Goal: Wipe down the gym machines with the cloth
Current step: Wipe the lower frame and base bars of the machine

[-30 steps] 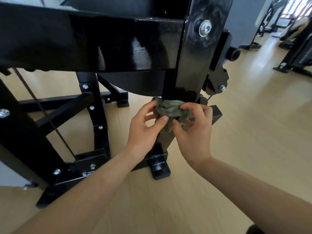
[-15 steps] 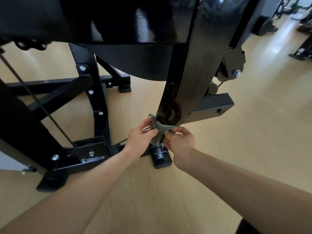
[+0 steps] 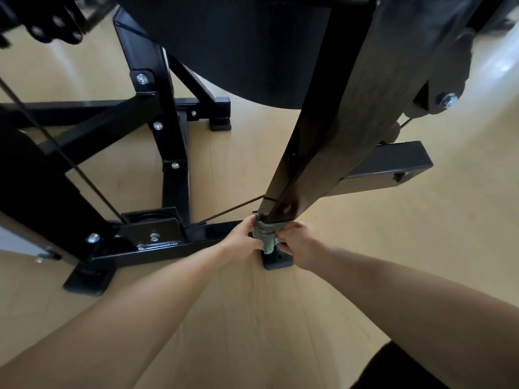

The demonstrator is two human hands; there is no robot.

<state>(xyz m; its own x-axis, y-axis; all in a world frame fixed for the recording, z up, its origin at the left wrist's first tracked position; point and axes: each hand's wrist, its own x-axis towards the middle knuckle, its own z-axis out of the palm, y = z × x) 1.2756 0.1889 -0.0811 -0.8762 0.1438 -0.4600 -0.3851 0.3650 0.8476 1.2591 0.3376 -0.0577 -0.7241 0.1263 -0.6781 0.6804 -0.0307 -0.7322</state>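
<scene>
Grey-green cloth (image 3: 266,237) sits bunched between your two hands, wrapped round the lowest part of the gym machine's slanted black upright (image 3: 337,130). Your bare forearms reach forward and down and meet at that spot. Your left hand (image 3: 242,237) curls its fingers round the left side of the cloth and holds it against the post. Your right hand (image 3: 298,242) grips the right side, with the back of the hand toward you. Together the hands clamp the cloth onto the metal. A short tail of soft, creased fabric hangs down between them.

Just below your hands, a flat matte black foot pad (image 3: 278,262) with rounded corners rests on the floor (image 3: 252,318), which is pale, smooth and wood-toned. Left of your left hand, a glossy square-section base bar (image 3: 174,247) runs outward, studded with silver bolts. A thin dark cable (image 3: 233,210) slants away from just above that hand. Beyond your right hand, a short boxy black beam (image 3: 387,169) juts to the right. The upright's broad face is shiny, with blurred brownish reflections.
</scene>
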